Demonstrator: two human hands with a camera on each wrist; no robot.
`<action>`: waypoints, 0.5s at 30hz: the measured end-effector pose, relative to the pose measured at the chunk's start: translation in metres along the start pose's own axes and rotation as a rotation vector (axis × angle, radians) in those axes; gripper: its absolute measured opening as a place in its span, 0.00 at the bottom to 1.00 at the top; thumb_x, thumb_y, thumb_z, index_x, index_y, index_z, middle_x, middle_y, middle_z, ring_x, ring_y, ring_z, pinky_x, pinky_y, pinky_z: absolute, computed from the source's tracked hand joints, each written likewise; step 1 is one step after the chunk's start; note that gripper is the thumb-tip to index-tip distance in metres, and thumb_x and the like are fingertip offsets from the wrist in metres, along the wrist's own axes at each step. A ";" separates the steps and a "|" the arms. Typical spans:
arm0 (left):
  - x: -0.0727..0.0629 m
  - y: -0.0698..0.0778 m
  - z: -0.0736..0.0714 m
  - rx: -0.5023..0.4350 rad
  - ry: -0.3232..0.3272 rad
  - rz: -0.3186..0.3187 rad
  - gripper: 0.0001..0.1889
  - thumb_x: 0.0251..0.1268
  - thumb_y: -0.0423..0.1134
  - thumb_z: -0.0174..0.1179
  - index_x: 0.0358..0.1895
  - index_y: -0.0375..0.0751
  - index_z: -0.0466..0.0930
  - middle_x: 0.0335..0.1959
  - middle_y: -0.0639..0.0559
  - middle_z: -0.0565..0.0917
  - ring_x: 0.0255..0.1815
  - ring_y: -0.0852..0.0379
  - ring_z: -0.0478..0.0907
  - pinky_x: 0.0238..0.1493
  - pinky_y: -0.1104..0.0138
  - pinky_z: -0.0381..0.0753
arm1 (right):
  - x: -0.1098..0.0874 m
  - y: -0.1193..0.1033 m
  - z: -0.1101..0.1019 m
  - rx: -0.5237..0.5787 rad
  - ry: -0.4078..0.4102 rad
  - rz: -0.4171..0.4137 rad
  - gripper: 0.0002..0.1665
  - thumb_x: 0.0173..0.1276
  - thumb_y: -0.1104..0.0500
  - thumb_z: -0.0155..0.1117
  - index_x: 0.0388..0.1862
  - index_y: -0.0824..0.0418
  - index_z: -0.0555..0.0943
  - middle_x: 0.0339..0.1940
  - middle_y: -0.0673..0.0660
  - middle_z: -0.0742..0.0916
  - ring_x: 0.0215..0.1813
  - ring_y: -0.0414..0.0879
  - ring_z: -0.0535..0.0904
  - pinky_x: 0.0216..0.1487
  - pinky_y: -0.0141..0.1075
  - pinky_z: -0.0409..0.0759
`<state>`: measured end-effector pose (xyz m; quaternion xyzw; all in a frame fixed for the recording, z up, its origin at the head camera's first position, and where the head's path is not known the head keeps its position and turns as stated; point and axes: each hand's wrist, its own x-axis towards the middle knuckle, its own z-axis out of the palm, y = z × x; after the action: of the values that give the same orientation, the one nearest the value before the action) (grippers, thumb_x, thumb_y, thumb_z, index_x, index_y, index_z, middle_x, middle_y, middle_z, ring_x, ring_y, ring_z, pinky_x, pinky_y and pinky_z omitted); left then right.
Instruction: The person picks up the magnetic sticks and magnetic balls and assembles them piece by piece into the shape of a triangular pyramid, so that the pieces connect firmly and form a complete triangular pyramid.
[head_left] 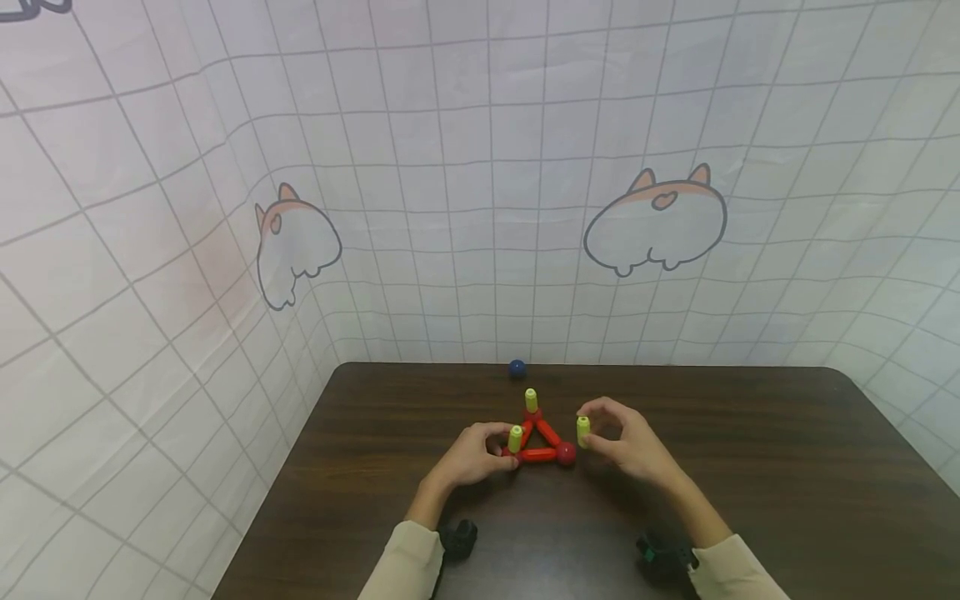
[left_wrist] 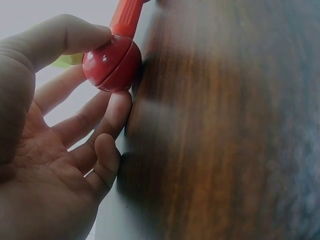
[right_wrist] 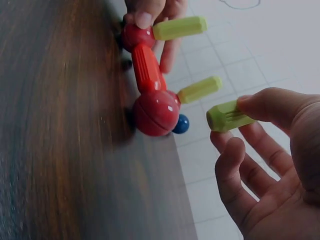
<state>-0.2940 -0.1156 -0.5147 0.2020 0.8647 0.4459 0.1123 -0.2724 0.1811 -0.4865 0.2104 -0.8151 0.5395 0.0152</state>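
Observation:
A triangle of red rods (head_left: 538,455) and red balls (head_left: 566,453) lies on the table. Yellow-green rods stand upright on its far ball (head_left: 531,400) and its left ball. My left hand (head_left: 474,454) grips the left red ball (left_wrist: 112,62), thumb on one side and fingers on the other. Between thumb and fingers, my right hand (head_left: 633,442) pinches a third yellow-green rod (right_wrist: 230,116). That rod is upright, beside and a little above the right red ball (right_wrist: 156,112), which has no rod on top; a gap shows between them.
A blue ball (head_left: 517,368) sits at the table's far edge, behind the triangle. White grid-patterned cloth (head_left: 465,208) hangs behind and to the sides of the dark wooden table (head_left: 787,450).

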 end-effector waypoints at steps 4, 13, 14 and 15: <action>0.000 0.000 0.000 -0.002 0.001 0.004 0.26 0.61 0.38 0.73 0.63 0.41 0.81 0.34 0.51 0.83 0.30 0.59 0.76 0.27 0.68 0.74 | 0.002 -0.001 0.004 -0.028 0.024 -0.052 0.19 0.63 0.68 0.73 0.51 0.61 0.80 0.41 0.60 0.87 0.40 0.40 0.84 0.31 0.36 0.82; 0.001 0.000 0.000 0.008 0.003 -0.001 0.26 0.61 0.39 0.73 0.63 0.41 0.81 0.34 0.51 0.83 0.31 0.59 0.76 0.27 0.69 0.74 | 0.007 -0.006 0.008 -0.034 0.037 -0.039 0.19 0.62 0.68 0.74 0.50 0.59 0.81 0.42 0.58 0.88 0.43 0.47 0.86 0.44 0.38 0.80; 0.001 0.000 0.000 0.007 0.002 -0.001 0.26 0.61 0.39 0.73 0.63 0.41 0.81 0.34 0.51 0.83 0.30 0.59 0.76 0.27 0.68 0.74 | 0.007 -0.007 0.009 -0.036 0.035 -0.035 0.19 0.62 0.68 0.74 0.51 0.59 0.81 0.42 0.58 0.88 0.43 0.47 0.86 0.45 0.39 0.80; 0.001 0.000 0.000 0.006 0.001 -0.002 0.26 0.61 0.39 0.73 0.63 0.41 0.81 0.34 0.51 0.83 0.30 0.59 0.76 0.27 0.68 0.74 | 0.008 -0.008 0.009 -0.037 0.035 -0.028 0.19 0.62 0.68 0.74 0.51 0.59 0.81 0.42 0.57 0.88 0.43 0.48 0.86 0.46 0.40 0.80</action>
<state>-0.2946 -0.1153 -0.5152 0.2012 0.8664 0.4431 0.1118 -0.2750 0.1679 -0.4816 0.2119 -0.8216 0.5277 0.0408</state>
